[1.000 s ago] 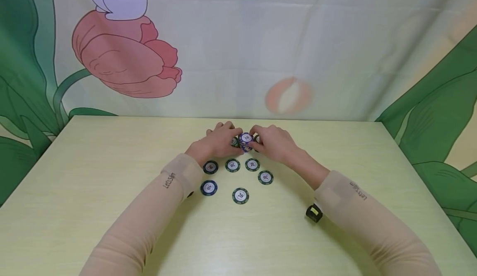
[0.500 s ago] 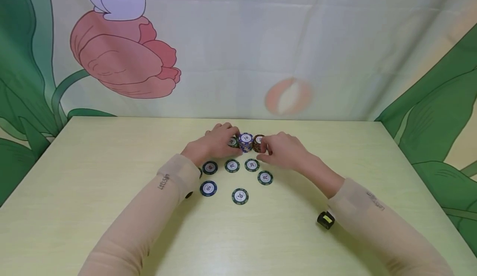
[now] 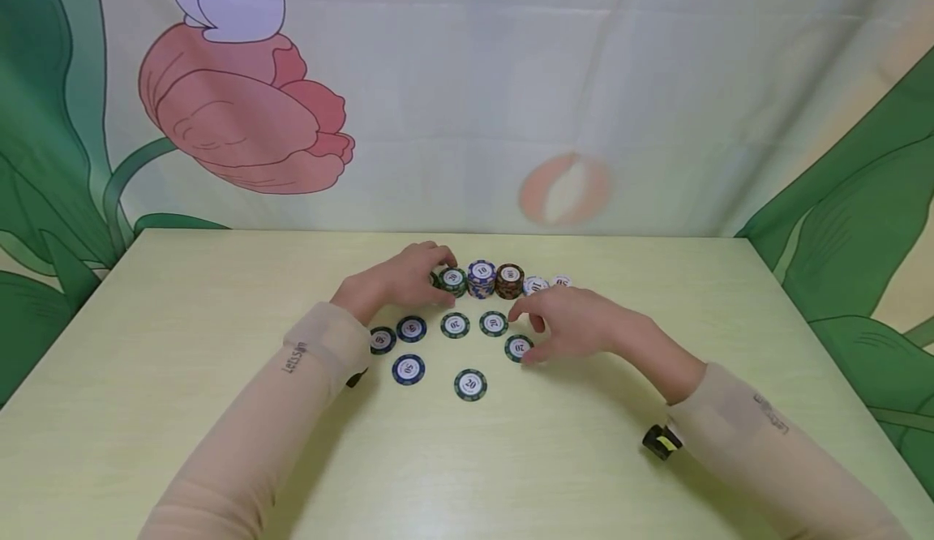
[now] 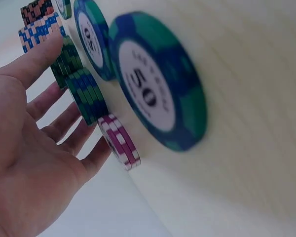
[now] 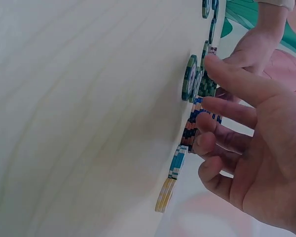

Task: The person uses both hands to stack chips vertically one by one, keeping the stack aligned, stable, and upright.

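On the counter [image 3: 219, 362], poker-chip stacks [image 3: 481, 278], seemingly grouped by colour, stand at 12 o'clock from the nearest 20 chip [image 3: 470, 384]. The left hand [image 3: 401, 282] has fingers apart around the green stack [image 3: 454, 281], perhaps steadying it; contact is unclear. The right hand [image 3: 582, 321], fingers apart, hangs beside another 20 chip [image 3: 517, 347] at 2 o'clock.

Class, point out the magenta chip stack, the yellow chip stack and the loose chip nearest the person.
Magenta chip stack [image 4: 121, 141], left wrist view: on its striped side.
Yellow chip stack [image 5: 165, 195], right wrist view: on its striped side.
Loose chip [image 3: 470, 385], head view: the middle of its face.
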The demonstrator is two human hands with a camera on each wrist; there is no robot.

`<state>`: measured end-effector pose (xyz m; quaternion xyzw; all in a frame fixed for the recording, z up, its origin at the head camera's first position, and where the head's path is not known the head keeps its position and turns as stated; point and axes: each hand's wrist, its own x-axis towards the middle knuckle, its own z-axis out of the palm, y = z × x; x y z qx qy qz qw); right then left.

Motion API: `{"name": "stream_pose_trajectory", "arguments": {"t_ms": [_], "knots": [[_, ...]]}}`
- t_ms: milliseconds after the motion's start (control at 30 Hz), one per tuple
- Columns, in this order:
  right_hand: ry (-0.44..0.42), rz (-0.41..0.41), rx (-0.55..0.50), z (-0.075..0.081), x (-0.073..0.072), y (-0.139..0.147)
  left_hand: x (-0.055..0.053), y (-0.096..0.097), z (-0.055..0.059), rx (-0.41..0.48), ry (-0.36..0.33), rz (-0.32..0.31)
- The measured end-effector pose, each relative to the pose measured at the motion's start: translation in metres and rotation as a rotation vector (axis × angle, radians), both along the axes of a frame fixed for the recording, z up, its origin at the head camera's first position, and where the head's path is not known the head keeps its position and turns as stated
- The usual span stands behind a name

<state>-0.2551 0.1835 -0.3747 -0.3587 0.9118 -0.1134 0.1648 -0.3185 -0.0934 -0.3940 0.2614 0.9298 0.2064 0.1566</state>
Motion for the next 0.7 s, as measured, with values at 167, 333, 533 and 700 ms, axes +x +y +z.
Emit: {"name": "stream_pose_trajectory", "arguments": {"t_ms": [167,333,533,700], "knots": [[-0.010,0.045,-0.011,-0.003,0.000,-0.002,0.000,-0.005,0.000,-0.012,0.002,-0.003],[-0.003,0.072,-0.041,-0.009,-0.002,-0.006,-0.001,-0.006,-0.001,-0.022,0.021,-0.007],[-0.001,0.068,-0.057,-0.012,-0.001,-0.014,-0.001,-0.007,-0.002,-0.026,0.047,-0.012],[0.018,0.073,-0.073,-0.016,-0.002,-0.018,0.000,-0.006,-0.002,-0.027,0.051,-0.006]]}}
